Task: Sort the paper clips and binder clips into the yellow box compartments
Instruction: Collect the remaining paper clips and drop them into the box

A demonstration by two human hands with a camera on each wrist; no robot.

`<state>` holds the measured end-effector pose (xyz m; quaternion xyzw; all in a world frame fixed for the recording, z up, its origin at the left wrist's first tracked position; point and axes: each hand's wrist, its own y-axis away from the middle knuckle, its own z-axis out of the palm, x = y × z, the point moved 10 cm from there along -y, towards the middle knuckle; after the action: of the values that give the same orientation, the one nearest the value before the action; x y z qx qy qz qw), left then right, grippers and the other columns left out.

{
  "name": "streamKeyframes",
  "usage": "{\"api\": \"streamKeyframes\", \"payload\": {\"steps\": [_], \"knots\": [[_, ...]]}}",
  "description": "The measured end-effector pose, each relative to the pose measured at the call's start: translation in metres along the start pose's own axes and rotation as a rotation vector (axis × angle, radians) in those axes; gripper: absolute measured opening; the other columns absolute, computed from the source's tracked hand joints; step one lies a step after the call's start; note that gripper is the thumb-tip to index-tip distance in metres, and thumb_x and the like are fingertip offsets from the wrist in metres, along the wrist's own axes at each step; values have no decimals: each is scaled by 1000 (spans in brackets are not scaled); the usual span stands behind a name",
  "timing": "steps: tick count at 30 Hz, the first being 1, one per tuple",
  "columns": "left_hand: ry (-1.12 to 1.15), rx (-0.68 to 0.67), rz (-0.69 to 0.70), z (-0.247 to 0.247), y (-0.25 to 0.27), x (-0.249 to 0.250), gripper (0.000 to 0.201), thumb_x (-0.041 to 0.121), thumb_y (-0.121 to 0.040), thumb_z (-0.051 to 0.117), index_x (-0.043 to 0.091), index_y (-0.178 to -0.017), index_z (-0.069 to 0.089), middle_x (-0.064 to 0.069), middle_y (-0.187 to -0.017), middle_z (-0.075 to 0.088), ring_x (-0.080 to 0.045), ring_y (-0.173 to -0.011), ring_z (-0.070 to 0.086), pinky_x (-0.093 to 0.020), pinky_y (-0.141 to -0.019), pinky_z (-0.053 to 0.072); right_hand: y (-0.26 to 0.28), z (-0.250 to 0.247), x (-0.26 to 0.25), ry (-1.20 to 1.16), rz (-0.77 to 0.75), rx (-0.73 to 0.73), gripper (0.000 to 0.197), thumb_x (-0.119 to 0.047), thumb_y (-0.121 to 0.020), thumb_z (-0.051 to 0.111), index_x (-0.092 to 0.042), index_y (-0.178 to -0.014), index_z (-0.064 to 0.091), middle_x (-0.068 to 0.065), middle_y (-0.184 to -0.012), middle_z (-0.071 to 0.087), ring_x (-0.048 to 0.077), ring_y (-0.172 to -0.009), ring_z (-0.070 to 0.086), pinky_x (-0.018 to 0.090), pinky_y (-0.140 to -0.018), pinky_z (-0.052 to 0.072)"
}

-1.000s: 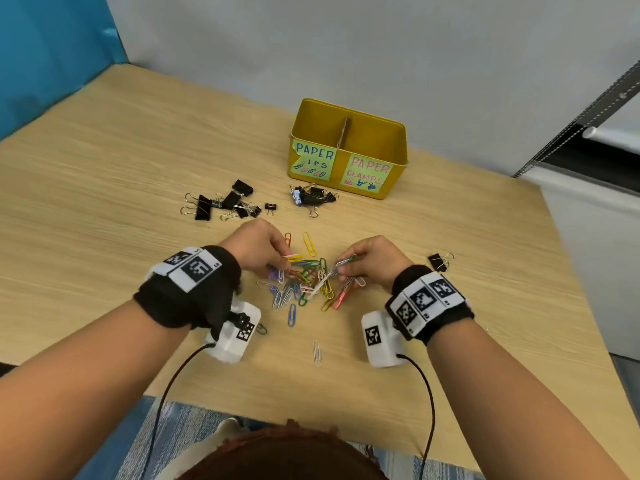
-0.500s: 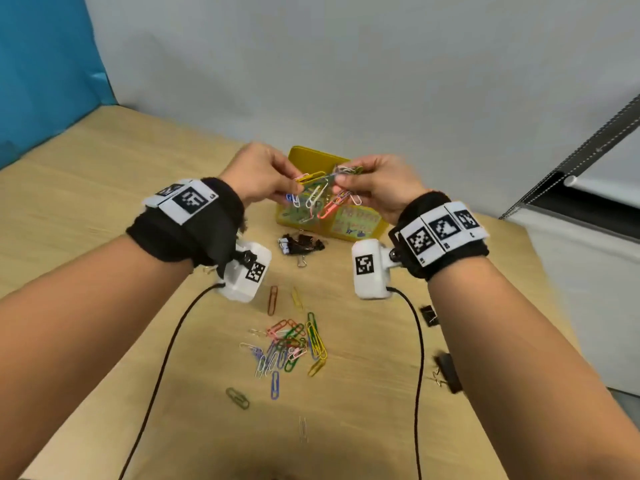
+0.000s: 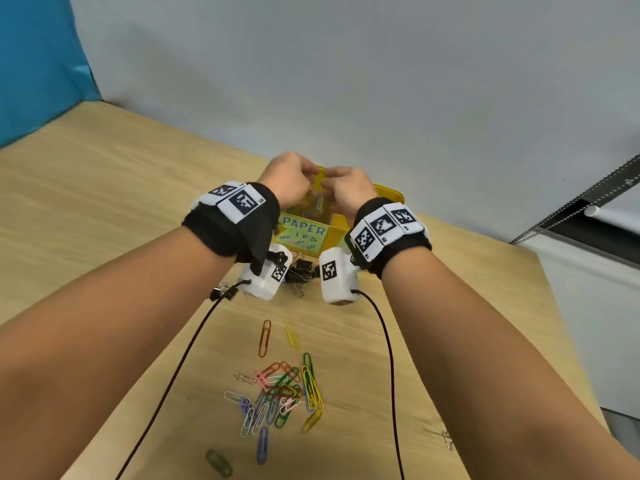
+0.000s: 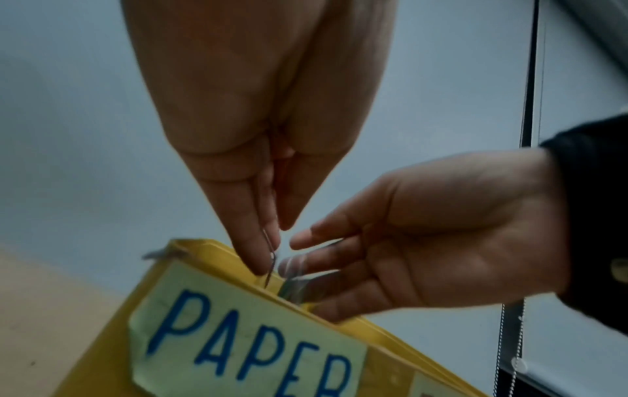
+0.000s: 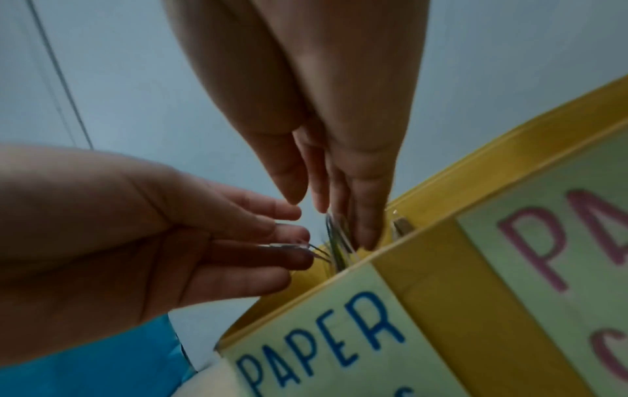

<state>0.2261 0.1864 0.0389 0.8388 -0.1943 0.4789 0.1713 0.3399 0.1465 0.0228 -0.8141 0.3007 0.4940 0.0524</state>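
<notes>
Over the left compartment of the yellow metal box (image 3: 388,199), the one with the blue "PAPER" label, your two hands are now bunched together. A second ago they were down at the pile on the tabletop (image 3: 121,202), half a second ago they were carrying a colourful bundle up, and now that handful of wire paper clips (image 5: 336,241) is going in. Your left hand (image 3: 287,180) has its fingers (image 4: 251,241) nearly straight and pointing down, with one thin clip sliding off them, so it's basically letting go. Your right hand (image 3: 349,190) looks the same: fingers loose and extended, clips slipping between them toward the compartment. It's pretty blurry though, so I can't say whether every clip has left your fingers.

So the first batch seems to be landing in the right slot. Plenty is left: a scatter of coloured paper clips (image 3: 280,393) sits on the tabletop close to you, and a clump of black binder clips (image 3: 301,271) sits just in front of the box, partly hidden by your wrist cameras. One more binder clip (image 3: 221,292) peeks out by your left wrist.

The tabletop is pale wood grain. Behind it is a plain grey wall (image 3: 346,81), with a blue panel (image 3: 34,57) off to the left.
</notes>
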Motion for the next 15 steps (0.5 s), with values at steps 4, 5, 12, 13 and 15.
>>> {"api": "streamKeyframes", "payload": {"steps": [4,5,12,13,15], "knots": [[-40,1,57,-2,4,4,40,-6,-87,44,12,-119,59,-9,-106,62,-28,-91,66,-41,-77,58,17,-15,-8,-42,-71,26,30,-5,-88,52,-10,-116,63,2,-98,58,21,-101,57,36,-92,46],[-80,27,94,-6,6,8,34,-2,-87,49,12,-115,61,-9,-98,64,-30,-87,68,-40,-76,58,25,-19,-10,-51,-96,51,27,-5,-88,52,-12,-111,65,1,-95,60,21,-99,60,38,-92,48],[-76,226,180,-35,38,-6,16,10,-91,51,15,-99,64,0,-82,63,-12,-71,58,-17,-61,46,114,2,19,74,-173,-248,12,-9,-92,51,-18,-97,59,-2,-81,60,9,-65,58,24,-61,51],[-87,241,142,-36,45,-21,15,9,-90,51,14,-98,63,0,-84,62,-13,-73,57,-18,-65,47,126,14,36,185,-133,-350,11,-12,-93,51,-19,-97,58,-3,-81,60,10,-66,58,24,-61,51],[-147,164,26,-22,57,-57,13,7,-88,52,12,-95,62,-3,-92,63,-19,-85,59,-29,-81,51,146,40,74,452,-49,-564,11,-16,-92,51,-18,-97,60,-1,-78,59,14,-67,56,26,-60,49]]}}
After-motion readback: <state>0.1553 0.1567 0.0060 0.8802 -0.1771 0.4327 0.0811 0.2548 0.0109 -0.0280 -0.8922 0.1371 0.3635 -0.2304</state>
